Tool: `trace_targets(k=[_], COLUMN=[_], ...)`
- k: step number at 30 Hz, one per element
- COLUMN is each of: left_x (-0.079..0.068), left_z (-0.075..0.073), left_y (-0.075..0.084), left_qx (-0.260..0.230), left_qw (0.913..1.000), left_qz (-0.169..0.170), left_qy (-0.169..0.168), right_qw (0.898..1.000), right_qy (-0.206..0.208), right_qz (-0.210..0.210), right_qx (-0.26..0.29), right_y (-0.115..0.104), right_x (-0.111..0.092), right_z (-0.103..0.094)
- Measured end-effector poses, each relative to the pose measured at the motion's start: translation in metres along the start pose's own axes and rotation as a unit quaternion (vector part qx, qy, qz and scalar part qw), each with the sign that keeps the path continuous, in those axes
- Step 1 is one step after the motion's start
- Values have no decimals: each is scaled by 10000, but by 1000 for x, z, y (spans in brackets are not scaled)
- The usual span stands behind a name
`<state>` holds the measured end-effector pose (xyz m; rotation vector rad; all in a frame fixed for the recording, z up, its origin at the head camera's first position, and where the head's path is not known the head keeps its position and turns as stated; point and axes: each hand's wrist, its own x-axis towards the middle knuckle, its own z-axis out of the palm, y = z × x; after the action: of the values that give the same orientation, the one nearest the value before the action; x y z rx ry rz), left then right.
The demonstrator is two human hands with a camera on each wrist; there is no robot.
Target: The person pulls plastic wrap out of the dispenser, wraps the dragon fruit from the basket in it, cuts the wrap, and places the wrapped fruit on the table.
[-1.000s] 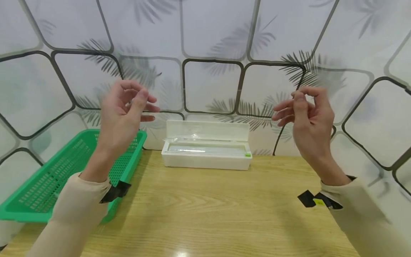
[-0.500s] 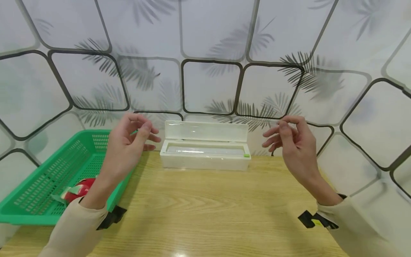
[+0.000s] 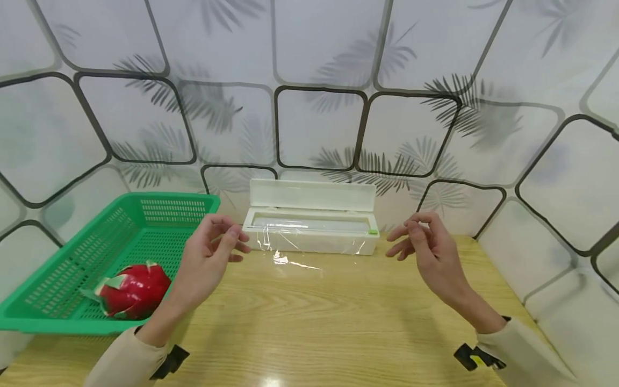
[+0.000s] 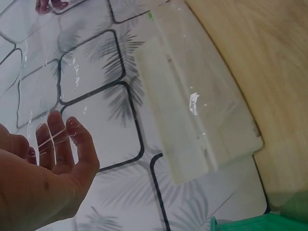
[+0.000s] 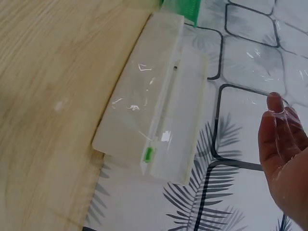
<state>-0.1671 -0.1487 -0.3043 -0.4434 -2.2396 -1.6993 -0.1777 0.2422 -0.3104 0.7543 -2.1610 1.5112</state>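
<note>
A clear sheet of cling film (image 3: 290, 260) spans the space between my two hands, showing mostly as bright glints and creases. My left hand (image 3: 205, 263) pinches its left side between thumb and index finger. On the other side my right hand (image 3: 435, 260) pinches it the same way. In the left wrist view the film makes creases across the fingers (image 4: 83, 139). Beyond the sheet stands a white cling film dispenser (image 3: 309, 243), its lid raised and a roll (image 3: 309, 223) inside. A small green slider (image 3: 373, 231) sits at its right end.
At the left, a green plastic basket (image 3: 53, 325) holds a red dragon fruit (image 3: 137, 290) with pale green scales. The wooden table (image 3: 309, 322) reaches back to a wall (image 3: 319, 129) with a leaf pattern, right behind the dispenser.
Both hands have come down and closer together, still pinching the film. Its glints now lie over the dispenser's front and the table. The dragon fruit, earlier behind the left arm, shows fully.
</note>
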Motion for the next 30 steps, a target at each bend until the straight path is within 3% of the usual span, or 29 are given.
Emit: trace_targets(k=[8, 11, 14, 19, 24, 28, 30], left_x=[-14, -18, -23, -30, -39, -45, -47], left_z=[13, 14, 12, 6, 5, 4, 4], left_y=[-31, -39, -45, -51, -59, -65, -68], left_qx=[-331, -418, -440, -468, -427, -382, -388], left_qw=[9977, 9948, 9877, 9666, 9368, 9140, 9059], left_qz=[-543, -610, -611, -640, -645, -694, -781], left_qy=[-235, -698, -1371, -2436, -3411, -3979, -4144], right_qw=[9948, 9894, 9818, 9651, 9485, 9356, 9358], right_qy=[-963, -1300, -1605, -2083, -2438, -2751, -2832], right_qz=[158, 327, 452, 703, 1129, 1200, 1226], right_qx=[287, 556, 914, 1421, 1679, 1860, 1707], right_y=[25, 33, 38, 43, 47, 50, 52], right_x=[-18, -30, -42, -60, -76, -85, -88], right_z=[2, 4, 5, 6, 4, 5, 5])
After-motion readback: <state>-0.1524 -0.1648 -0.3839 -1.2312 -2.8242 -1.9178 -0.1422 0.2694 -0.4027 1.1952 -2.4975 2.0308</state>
